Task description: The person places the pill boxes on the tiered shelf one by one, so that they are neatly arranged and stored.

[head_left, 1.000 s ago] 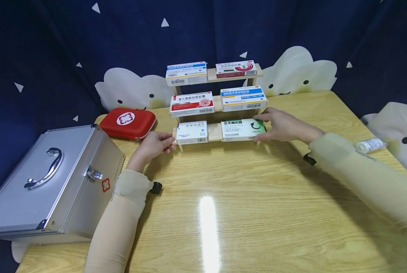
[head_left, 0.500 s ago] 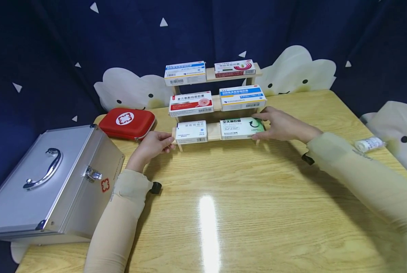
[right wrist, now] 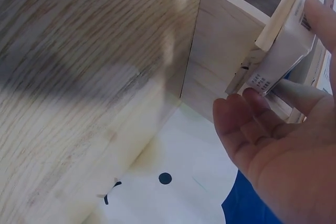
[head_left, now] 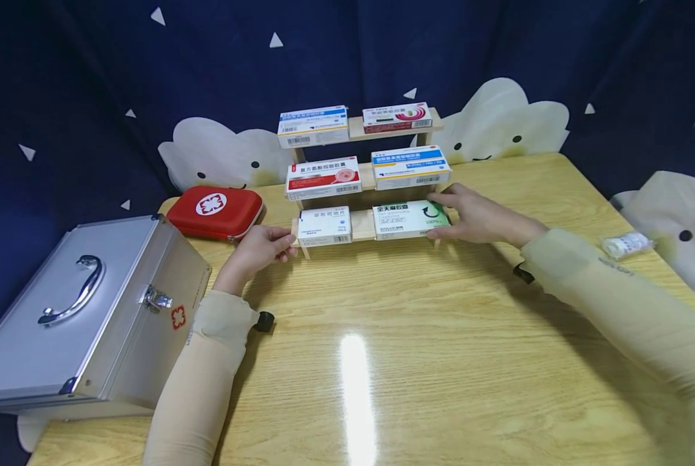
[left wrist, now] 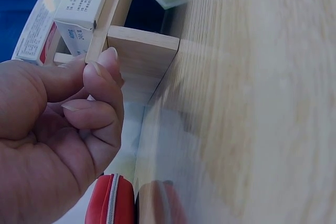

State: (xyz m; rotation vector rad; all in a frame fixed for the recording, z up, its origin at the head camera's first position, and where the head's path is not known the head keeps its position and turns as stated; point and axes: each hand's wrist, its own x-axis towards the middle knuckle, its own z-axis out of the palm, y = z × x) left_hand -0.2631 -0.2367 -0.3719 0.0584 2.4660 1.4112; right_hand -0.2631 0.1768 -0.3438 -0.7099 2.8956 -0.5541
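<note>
A three-step wooden rack (head_left: pixel 364 225) stands at the back of the table with two medicine boxes on each step. My left hand (head_left: pixel 260 252) pinches the left end of its bottom step between thumb and fingers; the left wrist view shows the fingertips on the board end (left wrist: pixel 100 40). Close by sits a white medicine box (head_left: pixel 325 225). At the right end of that step, my right hand (head_left: pixel 475 215) holds a white and green medicine box (head_left: pixel 402 220), thumb in front and index finger behind. In the right wrist view its other fingers curl beside the rack's side panel (right wrist: pixel 220 40).
Left of the rack lies a red zipped first-aid case (head_left: pixel 215 212). A large silver metal case (head_left: pixel 120 291) with a handle stands at the front left. A small white bottle (head_left: pixel 627 245) lies near the table's right edge. A dark blue curtain (head_left: pixel 382 52) hangs behind.
The scene has slid slightly left in the head view. Both hands keep their places, the left on the rack's end and the right on the white and green medicine box.
</note>
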